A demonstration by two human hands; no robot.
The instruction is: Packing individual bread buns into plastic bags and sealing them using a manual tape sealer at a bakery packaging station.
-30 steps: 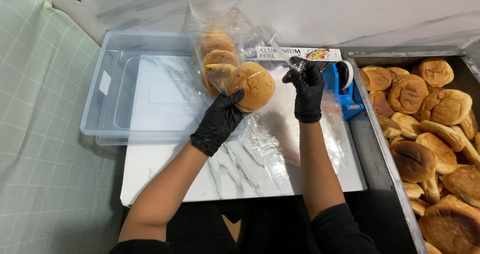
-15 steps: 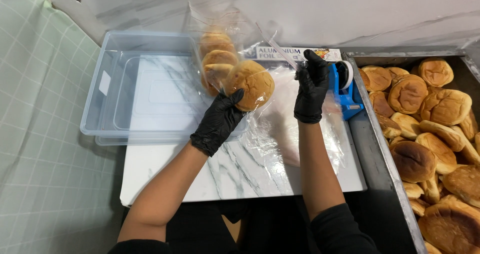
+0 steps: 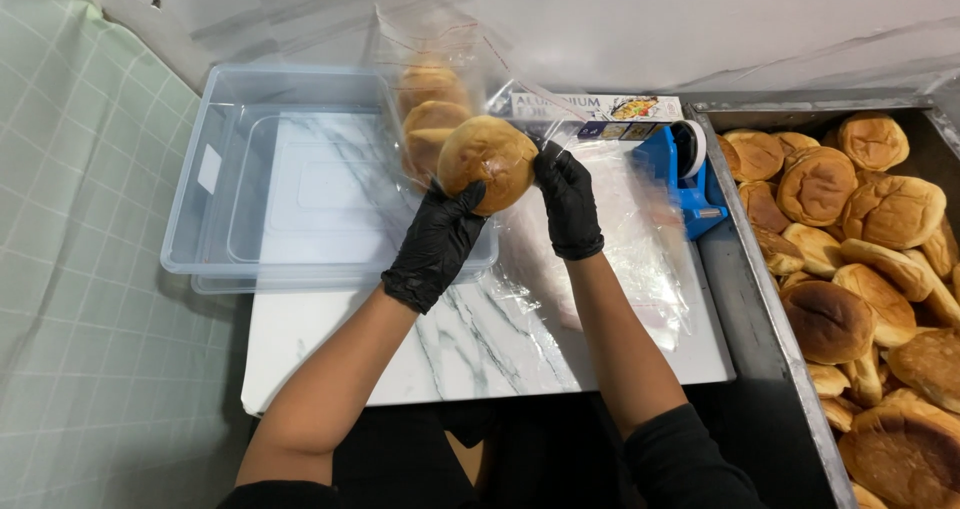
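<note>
Holding bagged buns (image 3: 487, 162), marble tabletop (image 3: 330, 344), tiled wall (image 3: 70, 269)

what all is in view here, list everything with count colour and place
bag of buns: one, clear, golden buns inside, held up at centre
plastic tub: one, clear, left on the board
marble board: one, white, under the hands
foil box: one, long, behind the hands
tape dispenser: one, blue, right edge of board
loose bags: clear, flat on board
metal tray: one, grey, right, heaped with brown buns
left hand: black glove, cupping front bun
right hand: black glove, pinching bag
</note>
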